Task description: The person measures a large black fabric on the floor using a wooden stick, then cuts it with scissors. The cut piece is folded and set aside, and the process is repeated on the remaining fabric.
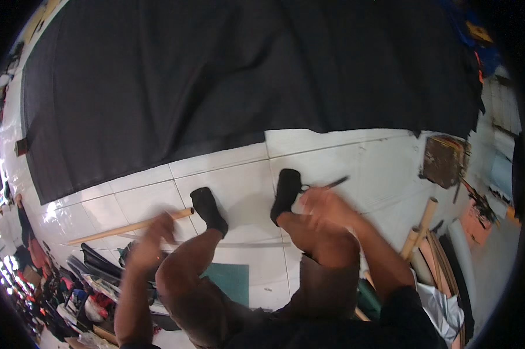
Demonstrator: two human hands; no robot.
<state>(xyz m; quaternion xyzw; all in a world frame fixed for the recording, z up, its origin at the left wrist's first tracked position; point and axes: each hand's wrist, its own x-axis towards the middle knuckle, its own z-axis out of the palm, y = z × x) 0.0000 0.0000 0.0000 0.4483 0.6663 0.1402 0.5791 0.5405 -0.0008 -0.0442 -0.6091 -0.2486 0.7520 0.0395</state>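
Note:
A large black sheet of fabric or leather-like material (227,75) lies spread over the floor ahead of me, with loose folds near its middle. My right hand (326,206), blurred by motion, is above my right shin. Scissors show at its fingers: a ring handle on one side and a dark blade (338,181) pointing away to the right. My left hand (162,228) hangs over the floor beside my left knee, its fingers smeared by motion. Close to it is a long cardboard tube (128,228) lying on the tiles.
White floor tiles (233,174) lie between my feet and the sheet. A brown block-like object (443,161) stands at the sheet's right corner. Rolls and tubes (428,250) lean at my right. A green mat (230,282) lies beneath me; mixed clutter (93,302) covers the left side.

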